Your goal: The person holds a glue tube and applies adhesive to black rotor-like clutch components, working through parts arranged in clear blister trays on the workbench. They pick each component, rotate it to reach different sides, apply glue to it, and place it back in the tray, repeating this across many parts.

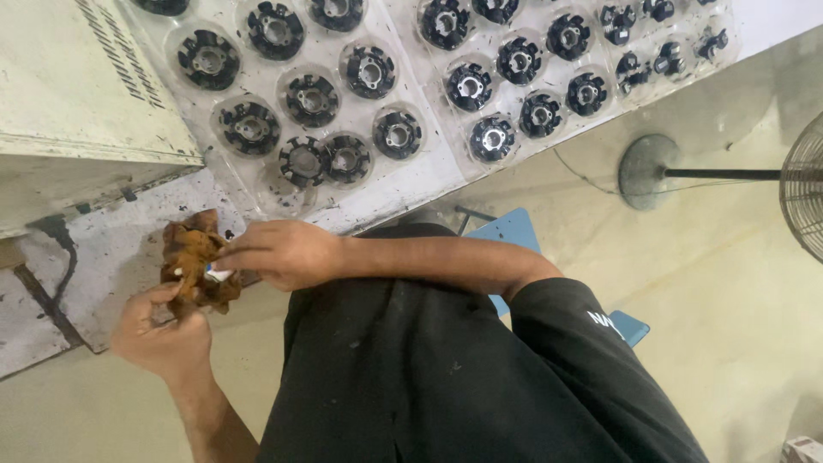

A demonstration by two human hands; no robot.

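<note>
I hold a crumpled, rust-brown stained rag [195, 267] between both hands, just off the near edge of the scuffed white counter [111, 249]. One hand [163, 339] sits below the rag with its fingers curled up around the lower end, gripping it; I take this one to be my left, though the view is turned and I cannot be sure. The other hand [279, 253], at the end of my bare forearm that runs across my black shirt [446, 377], is closed on the rag's side, pinching it together with a small white piece [216, 274] that I cannot make out. The rag's long axis runs from the counter's edge toward the lower hand, so the lower hand holds one end and the other hand meets it from the side; both are touching it, neither nearer than the other. Farther in on the counter lie two clear plastic trays [411, 171] with round pockets, most holding a black, finned, round part with a pale hub [398, 134]. A cream metal housing with vent slits [77, 94] stands at the counter's far corner. On the floor are a blue stool [514, 231] and a standing fan [806, 184] on a round base.
</note>
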